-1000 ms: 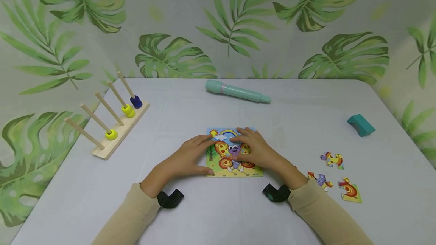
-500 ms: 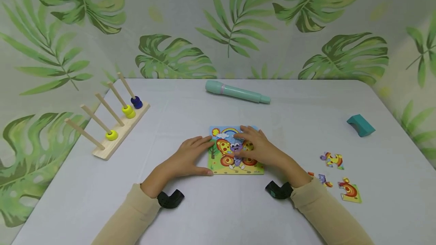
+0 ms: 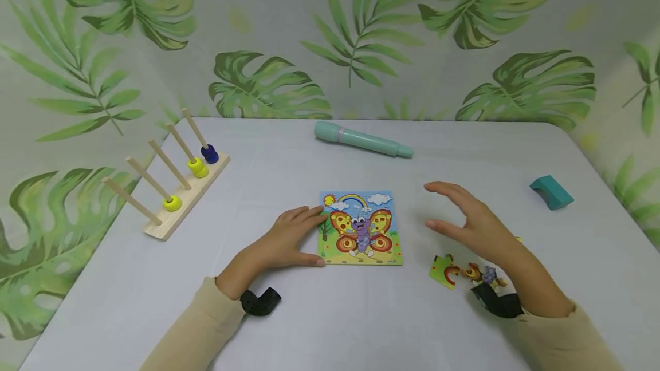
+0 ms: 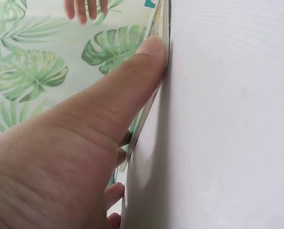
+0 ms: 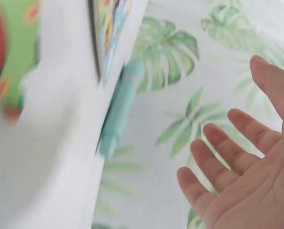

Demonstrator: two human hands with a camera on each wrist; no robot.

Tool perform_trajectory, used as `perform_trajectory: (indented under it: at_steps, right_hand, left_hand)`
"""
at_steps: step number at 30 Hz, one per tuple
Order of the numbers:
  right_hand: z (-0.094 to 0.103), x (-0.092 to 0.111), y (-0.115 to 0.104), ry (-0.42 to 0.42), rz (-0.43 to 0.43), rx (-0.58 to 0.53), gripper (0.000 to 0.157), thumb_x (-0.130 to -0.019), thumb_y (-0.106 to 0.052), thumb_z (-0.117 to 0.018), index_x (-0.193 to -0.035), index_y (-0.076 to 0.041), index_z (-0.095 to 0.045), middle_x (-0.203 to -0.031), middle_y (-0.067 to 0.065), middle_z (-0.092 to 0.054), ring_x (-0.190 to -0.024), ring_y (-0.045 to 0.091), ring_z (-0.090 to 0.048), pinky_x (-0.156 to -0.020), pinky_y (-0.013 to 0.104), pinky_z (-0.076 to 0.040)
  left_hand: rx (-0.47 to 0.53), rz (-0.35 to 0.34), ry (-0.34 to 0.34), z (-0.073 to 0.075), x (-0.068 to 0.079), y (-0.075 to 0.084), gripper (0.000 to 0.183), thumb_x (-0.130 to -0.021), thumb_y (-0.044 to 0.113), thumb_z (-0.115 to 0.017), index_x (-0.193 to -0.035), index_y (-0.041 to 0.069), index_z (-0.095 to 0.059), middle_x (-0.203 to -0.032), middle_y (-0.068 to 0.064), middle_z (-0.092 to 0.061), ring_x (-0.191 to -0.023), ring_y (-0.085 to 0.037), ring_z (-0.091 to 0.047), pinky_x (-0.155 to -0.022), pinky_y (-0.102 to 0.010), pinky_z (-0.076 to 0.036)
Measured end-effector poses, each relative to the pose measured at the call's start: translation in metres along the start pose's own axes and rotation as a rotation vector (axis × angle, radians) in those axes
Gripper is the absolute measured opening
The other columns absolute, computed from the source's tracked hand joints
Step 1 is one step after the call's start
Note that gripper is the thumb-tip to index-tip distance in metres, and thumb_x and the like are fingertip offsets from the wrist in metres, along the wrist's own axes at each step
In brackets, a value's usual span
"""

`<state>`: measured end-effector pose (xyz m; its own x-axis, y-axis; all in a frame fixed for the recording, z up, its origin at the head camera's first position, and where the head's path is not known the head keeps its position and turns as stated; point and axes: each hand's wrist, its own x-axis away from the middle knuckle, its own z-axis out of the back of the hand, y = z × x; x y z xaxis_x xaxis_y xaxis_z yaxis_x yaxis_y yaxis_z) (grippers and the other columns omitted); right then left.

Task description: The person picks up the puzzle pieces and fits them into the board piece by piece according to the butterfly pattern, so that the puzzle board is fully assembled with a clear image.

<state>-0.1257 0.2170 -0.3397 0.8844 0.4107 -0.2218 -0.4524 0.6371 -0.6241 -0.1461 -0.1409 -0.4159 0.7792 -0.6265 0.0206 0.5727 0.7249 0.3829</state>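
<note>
A square picture board (image 3: 361,228) with a purple butterfly, a rainbow and a sun lies at the middle of the white table. My left hand (image 3: 283,239) rests at its left edge, the thumb by the near corner and the fingertips higher up. The left wrist view shows the thumb (image 4: 151,47) against the board's edge (image 4: 165,28). My right hand (image 3: 482,228) is in the air right of the board, thumb and fingers apart, holding nothing. Below it lie several jigsaw pieces, among them a green piece (image 3: 444,271) and a purple-and-orange one (image 3: 487,273); the forearm partly hides them.
A teal toy microphone (image 3: 363,139) lies behind the board. At the left stands a wooden peg rack (image 3: 185,199) with yellow and blue beads. A teal arch block (image 3: 552,192) sits at the far right. Leaf-patterned cloth (image 3: 268,85) hangs behind the table.
My right hand has come off the board and moved right, over the loose pieces, uncovering the whole picture. The board shifted slightly right and away earlier. My left hand has stayed at its edge.
</note>
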Motion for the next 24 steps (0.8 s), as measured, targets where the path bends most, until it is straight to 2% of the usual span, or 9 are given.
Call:
perform_trajectory:
  at_steps: [6,8,12,13,15,16,17,19,24]
  right_hand:
    - [0.028,0.040,0.027,0.111,-0.122,0.027,0.065,-0.078,-0.016,-0.071,-0.135,-0.018,-0.040,-0.133,0.011,-0.041,-0.115,0.035,-0.035,-0.084,0.065,-0.028]
    - [0.033,0.052,0.037,0.132,-0.169,0.036,0.068,-0.077,-0.016,-0.072,-0.136,-0.020,-0.039,-0.133,0.011,-0.040,-0.117,0.027,-0.034,-0.082,0.066,-0.028]
    - [0.039,0.072,0.058,0.145,-0.248,0.032,0.069,-0.079,-0.019,-0.070,-0.138,-0.021,-0.035,-0.135,-0.002,-0.037,-0.118,0.003,-0.031,-0.081,0.067,-0.027]
    - [0.039,0.075,0.062,0.140,-0.265,0.030,0.069,-0.080,-0.020,-0.069,-0.139,-0.022,-0.034,-0.136,-0.003,-0.036,-0.118,0.003,-0.030,-0.081,0.067,-0.028]
    - [0.040,0.080,0.071,0.119,-0.286,0.019,0.070,-0.081,-0.021,-0.067,-0.141,-0.018,-0.031,-0.138,0.002,-0.035,-0.123,0.015,-0.030,-0.081,0.067,-0.028]
    - [0.040,0.082,0.074,0.102,-0.299,0.018,0.071,-0.082,-0.022,-0.067,-0.142,-0.016,-0.028,-0.139,0.007,-0.033,-0.124,0.025,-0.030,-0.079,0.068,-0.028]
    - [0.041,0.083,0.078,0.086,-0.314,0.014,0.072,-0.082,-0.023,-0.066,-0.142,-0.015,-0.027,-0.139,0.012,-0.033,-0.121,0.035,-0.031,-0.079,0.068,-0.029]
    - [0.041,0.085,0.085,0.053,-0.344,0.002,0.074,-0.082,-0.024,-0.066,-0.142,-0.011,-0.024,-0.137,0.024,-0.030,-0.114,0.047,-0.030,-0.078,0.068,-0.029]
    - [0.040,0.088,0.100,-0.016,-0.392,-0.023,0.076,-0.082,-0.026,-0.066,-0.141,-0.007,-0.023,-0.135,0.027,-0.030,-0.113,0.045,-0.030,-0.080,0.065,-0.031]
  left_hand:
    - [0.007,0.014,-0.007,0.000,0.001,0.001,0.093,-0.069,0.068,-0.058,-0.141,0.017,-0.030,-0.148,0.001,-0.018,-0.133,-0.026,-0.012,-0.105,-0.045,-0.008]
    - [0.011,0.012,-0.007,0.000,0.001,0.002,0.093,-0.069,0.068,-0.058,-0.141,0.017,-0.030,-0.148,0.001,-0.017,-0.133,-0.025,-0.012,-0.105,-0.044,-0.008]
    - [0.017,0.012,-0.008,0.000,0.001,0.002,0.093,-0.069,0.068,-0.058,-0.141,0.017,-0.030,-0.148,0.002,-0.017,-0.133,-0.025,-0.012,-0.105,-0.044,-0.007]
    - [0.017,0.013,-0.009,0.000,0.001,0.002,0.093,-0.069,0.068,-0.057,-0.141,0.018,-0.030,-0.148,0.002,-0.017,-0.133,-0.025,-0.011,-0.105,-0.044,-0.007]
    - [0.018,0.015,-0.011,0.000,0.001,0.002,0.092,-0.069,0.068,-0.058,-0.141,0.018,-0.030,-0.148,0.002,-0.017,-0.133,-0.025,-0.011,-0.105,-0.043,-0.006]
    - [0.020,0.016,-0.013,0.000,0.001,0.002,0.092,-0.069,0.067,-0.058,-0.141,0.018,-0.030,-0.148,0.002,-0.016,-0.133,-0.025,-0.011,-0.105,-0.043,-0.006]
    - [0.023,0.016,-0.015,0.000,0.001,0.002,0.092,-0.069,0.067,-0.058,-0.141,0.018,-0.030,-0.148,0.002,-0.016,-0.133,-0.025,-0.011,-0.105,-0.043,-0.006]
    - [0.026,0.019,-0.018,0.001,0.001,0.002,0.092,-0.069,0.066,-0.059,-0.142,0.018,-0.029,-0.148,0.003,-0.016,-0.133,-0.024,-0.010,-0.105,-0.043,-0.006]
    - [0.034,0.024,-0.023,0.001,0.000,0.003,0.091,-0.070,0.065,-0.060,-0.142,0.018,-0.029,-0.148,0.003,-0.016,-0.134,-0.024,-0.010,-0.105,-0.043,-0.006]
